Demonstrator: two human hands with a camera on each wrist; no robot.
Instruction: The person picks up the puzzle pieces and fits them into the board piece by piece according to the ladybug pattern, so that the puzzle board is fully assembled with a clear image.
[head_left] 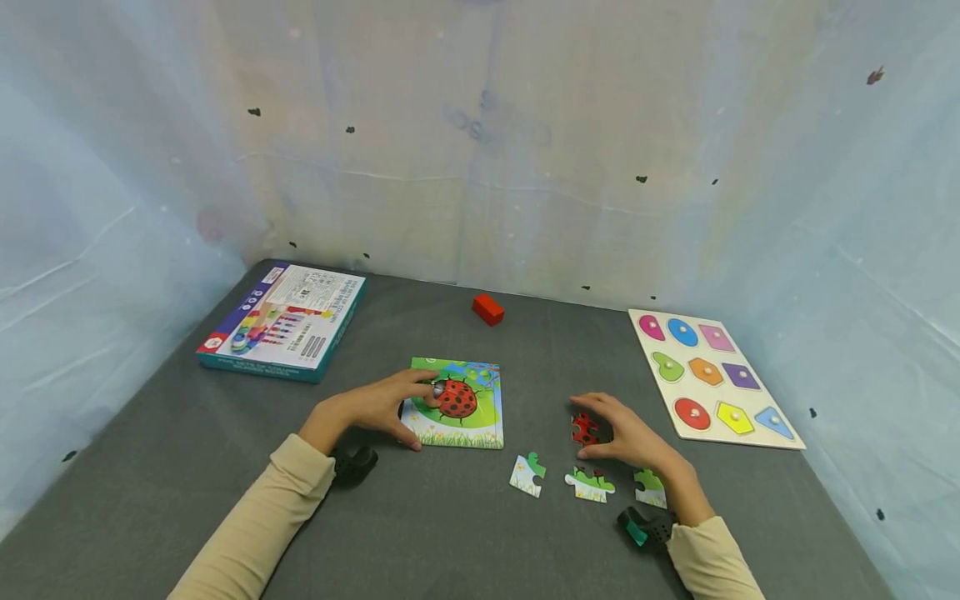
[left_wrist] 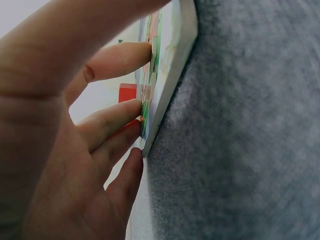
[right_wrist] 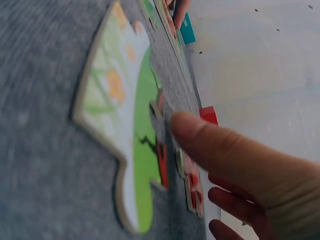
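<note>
My left hand (head_left: 378, 408) rests at the left side of a square ladybug puzzle (head_left: 480, 421). Its fingertips touch the picture and the thumb lies by the near left edge; in the left wrist view the fingers (left_wrist: 117, 112) extend fairly straight onto the board. My right hand (head_left: 630, 435) curves loosely over red-and-black puzzle pieces (head_left: 583, 428), thumb and fingers spread. A gap shows between the thumb (right_wrist: 220, 140) and the red pieces (right_wrist: 192, 182). Nearer lie a white-and-green piece (head_left: 525, 477), a grassy piece (head_left: 590, 487) and another green one (head_left: 651, 490).
A boxed set (head_left: 288, 321) lies at the back left. Toward the back middle sits a red block (head_left: 488, 309). On the right is a pegged shape board (head_left: 682, 375). Pale sheeting (head_left: 465, 150) surrounds the grey table (head_left: 450, 525).
</note>
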